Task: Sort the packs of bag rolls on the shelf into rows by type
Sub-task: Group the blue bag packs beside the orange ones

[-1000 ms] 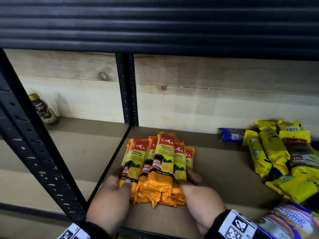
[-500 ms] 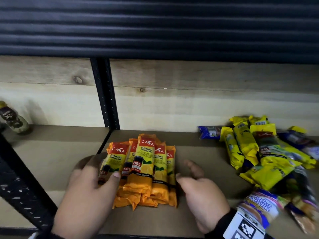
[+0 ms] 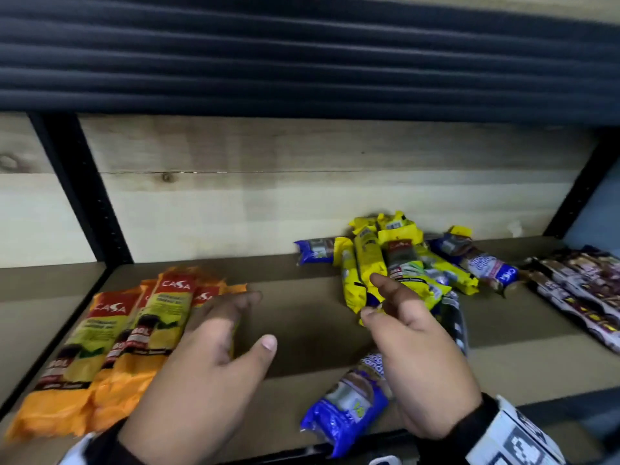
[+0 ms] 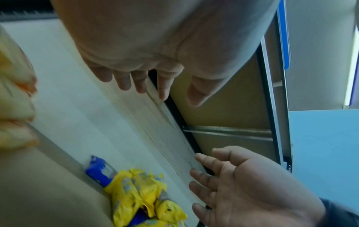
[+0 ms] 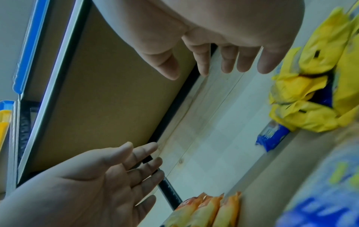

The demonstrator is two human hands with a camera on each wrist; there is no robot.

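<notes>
Several orange packs of bag rolls lie side by side at the left of the shelf board. A loose heap of yellow packs mixed with blue ones sits at the back right. One blue pack lies near the front edge, under my right wrist. My left hand hovers open just right of the orange row, fingers spread, holding nothing. My right hand is open too, fingers stretched toward the yellow heap, empty. Both wrist views show relaxed, straight fingers with nothing between them.
A row of dark brown packs lies at the far right of the shelf. A black upright post stands at the back left, and the dark shelf above overhangs. A pale wooden back wall closes the shelf.
Both hands have let go of the orange row and lifted off it. They have moved to the right, the right hand now reaching toward the yellow heap. My view has swung right.
</notes>
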